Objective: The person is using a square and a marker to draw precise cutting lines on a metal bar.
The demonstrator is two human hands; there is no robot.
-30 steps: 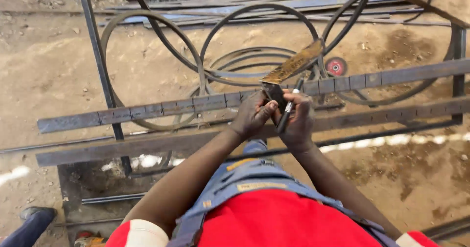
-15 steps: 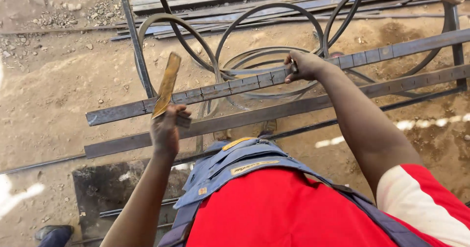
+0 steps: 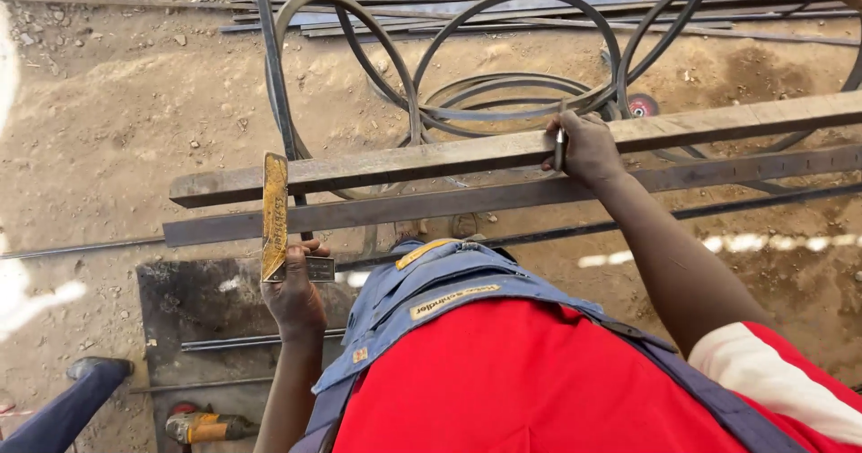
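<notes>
My left hand [image 3: 294,293] grips a worn yellow try square [image 3: 275,217] by its metal stock, the yellow blade standing upright just short of the left end of the near steel bar [image 3: 377,209]. My right hand [image 3: 585,148] rests on the upper rusty flat steel bar [image 3: 431,158] and holds a small pen-like marker [image 3: 558,146] against it. Both bars run left to right across the view, raised above the sandy ground.
Curved steel rings [image 3: 503,67] and long rods [image 3: 557,4] lie on the ground beyond the bars. A red grinding disc [image 3: 643,105] sits among them. A dark steel plate [image 3: 202,314], an orange power tool [image 3: 205,426] and another person's foot [image 3: 94,368] are at lower left.
My hands have separated: the left has carried the try square left and toward me, off the bar. The right hand stays on the upper bar with the marker.
</notes>
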